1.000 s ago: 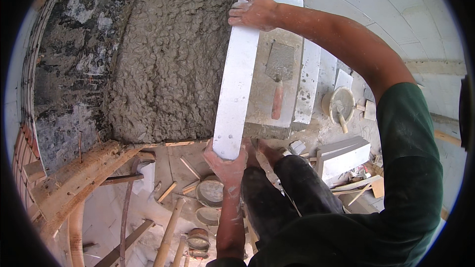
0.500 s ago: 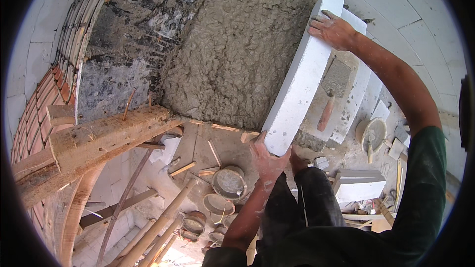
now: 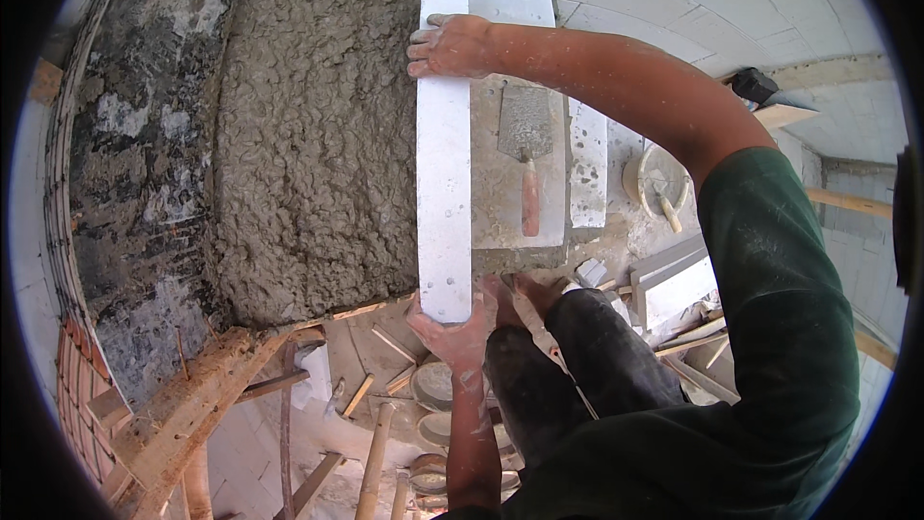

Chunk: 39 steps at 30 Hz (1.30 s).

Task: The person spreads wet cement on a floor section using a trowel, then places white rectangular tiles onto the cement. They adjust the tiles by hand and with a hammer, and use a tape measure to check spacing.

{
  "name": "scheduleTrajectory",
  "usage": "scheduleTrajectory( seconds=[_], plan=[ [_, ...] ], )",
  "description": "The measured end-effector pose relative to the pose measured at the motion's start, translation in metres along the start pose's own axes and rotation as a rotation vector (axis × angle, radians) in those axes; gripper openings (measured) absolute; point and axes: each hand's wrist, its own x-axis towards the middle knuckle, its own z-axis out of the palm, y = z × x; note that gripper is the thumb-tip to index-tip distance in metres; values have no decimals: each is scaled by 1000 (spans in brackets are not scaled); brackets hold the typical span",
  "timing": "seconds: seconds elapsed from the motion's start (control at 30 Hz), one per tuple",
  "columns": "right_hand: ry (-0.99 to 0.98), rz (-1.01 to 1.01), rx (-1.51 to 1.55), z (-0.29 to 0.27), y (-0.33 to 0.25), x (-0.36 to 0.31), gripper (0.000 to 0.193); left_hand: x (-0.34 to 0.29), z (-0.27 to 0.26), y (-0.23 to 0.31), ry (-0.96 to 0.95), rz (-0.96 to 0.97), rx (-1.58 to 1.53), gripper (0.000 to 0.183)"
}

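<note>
A long white block [image 3: 445,183] stands on edge along the right side of a bed of wet grey mortar [image 3: 318,135]. My left hand [image 3: 450,332] grips its near end from below, fingers to one side and thumb to the other. Over the top edge near its far end, my right hand [image 3: 450,46] is closed, fingertips on the mortar side. Just right of the block, a trowel [image 3: 526,149] with a worn wooden handle lies on a mortar-smeared white slab [image 3: 491,212]. Whether the block's underside touches the mortar is hidden.
Rough timber beams [image 3: 192,404] cross the lower left above a lower floor with round buckets [image 3: 433,385]. A bucket with a handled tool [image 3: 657,178] stands at right, near stacked white blocks [image 3: 674,289]. A pale block wall [image 3: 674,0] rises beyond.
In the picture, the block has swung from slanted to nearly upright and sits further left, both hands still on it. The whole scene has also turned with my head.
</note>
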Motion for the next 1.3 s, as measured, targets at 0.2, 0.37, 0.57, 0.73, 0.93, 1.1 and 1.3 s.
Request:
scheduleTrajectory(
  seconds=[0.2,0.37,0.57,0.73,0.93,1.1,1.3],
  plan=[
    [33,47,11,-3,-3,-2,48,3,-2,-4,-65,-110,-134,93],
    [-50,90,90,0,-8,-3,51,0,-2,-10,-84,-63,-41,98],
    [167,310,225,18,-20,-20,71,-3,-2,-14,-75,-22,-116,97],
    [376,718,662,39,-52,-51,85,-4,-4,-16,-78,-47,-242,92],
    [648,1292,1127,92,-148,-110,74,-6,-12,-12,-187,-33,-148,105],
    [703,1594,1626,126,-235,-142,56,-4,-16,-9,-176,83,-89,117],
    [839,1493,2014,134,-273,-129,48,-2,-12,-18,-189,112,-123,121]
  ],
)
